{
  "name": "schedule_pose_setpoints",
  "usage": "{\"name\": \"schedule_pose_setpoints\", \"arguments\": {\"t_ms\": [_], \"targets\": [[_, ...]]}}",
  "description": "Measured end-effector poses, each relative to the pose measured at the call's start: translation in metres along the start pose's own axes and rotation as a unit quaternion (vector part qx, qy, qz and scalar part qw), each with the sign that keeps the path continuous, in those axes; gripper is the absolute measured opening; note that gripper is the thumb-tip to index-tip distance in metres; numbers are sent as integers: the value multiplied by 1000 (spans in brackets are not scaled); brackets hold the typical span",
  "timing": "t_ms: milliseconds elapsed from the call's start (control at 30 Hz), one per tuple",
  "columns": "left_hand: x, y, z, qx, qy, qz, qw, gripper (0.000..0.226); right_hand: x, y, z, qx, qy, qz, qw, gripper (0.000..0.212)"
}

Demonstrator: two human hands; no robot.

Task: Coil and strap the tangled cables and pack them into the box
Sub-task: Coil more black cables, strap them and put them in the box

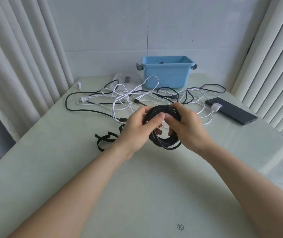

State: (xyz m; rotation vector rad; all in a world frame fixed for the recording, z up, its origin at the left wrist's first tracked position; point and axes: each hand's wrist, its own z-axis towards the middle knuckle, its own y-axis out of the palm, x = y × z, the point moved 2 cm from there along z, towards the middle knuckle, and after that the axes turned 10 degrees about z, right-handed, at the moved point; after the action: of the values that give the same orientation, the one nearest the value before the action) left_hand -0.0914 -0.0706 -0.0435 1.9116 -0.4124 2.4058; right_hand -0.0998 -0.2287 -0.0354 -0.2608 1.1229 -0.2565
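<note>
pale table (89,194) with round logo (180,226); hands (137,129) (188,126) grip black coil (164,141).

The box (167,74) is light blue with grey handles; cables (137,98) are black and white; straps (105,139) black; phone (231,111) dark; table (137,186) pale green.

Illumination is bright, soft and even, with a cool cast. Shadows on the table (89,177) are faint and lack hard edges. A pale sheen covers its right side (the brightest zone). Wide-angle distortion bows the curtains (17,66) at both frame edges. The black coil (164,141) shows mild blur.
</note>
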Motion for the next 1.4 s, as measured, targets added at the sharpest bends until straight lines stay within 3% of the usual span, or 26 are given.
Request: {"name": "schedule_pose_setpoints", "arguments": {"t_ms": [100,200,300,367,467,567,700,767,867,933,1033,1100,1167,1233,1333,1400], "targets": [[-5,7,-6,-14,-4,-5,1000,11,5,1,-1,43,30,29,998,12],[-11,3,-4,29,27,131,991,14,9,2,-2,6,61,35,998,18],[0,-4,4,76,103,309,943,36,2,-1,1,-39,89,98,990,27],[12,-5,14,83,142,373,913,38,-7,-3,7,-35,117,147,982,34],[33,-7,38,70,179,422,886,29,-19,-13,23,-25,131,194,972,33],[56,-9,69,56,212,449,866,30,-27,-32,51,-33,123,172,977,30],[70,-15,115,8,214,497,841,32,-21,-56,94,-101,150,130,975,25],[72,-19,143,-20,203,505,838,33,-14,-68,122,-135,168,121,969,30],[74,-20,172,-32,203,501,841,26,-5,-74,148,-124,169,117,971,29],[70,-21,201,-38,166,451,876,30,5,-78,176,-102,165,96,976,28],[54,-36,252,-11,92,333,938,59,25,-88,220,-29,159,65,985,27],[43,-48,281,29,73,337,938,66,34,-101,245,40,155,79,984,28],[32,-53,308,21,57,422,904,61,43,-116,273,97,149,82,981,29],[21,-44,328,-40,43,507,860,57,50,-127,297,128,154,77,977,26],[11,-20,346,-143,33,614,775,64,56,-136,326,137,173,85,972,23],[9,-10,358,-183,40,650,736,49,61,-134,342,132,192,99,968,22]]}}
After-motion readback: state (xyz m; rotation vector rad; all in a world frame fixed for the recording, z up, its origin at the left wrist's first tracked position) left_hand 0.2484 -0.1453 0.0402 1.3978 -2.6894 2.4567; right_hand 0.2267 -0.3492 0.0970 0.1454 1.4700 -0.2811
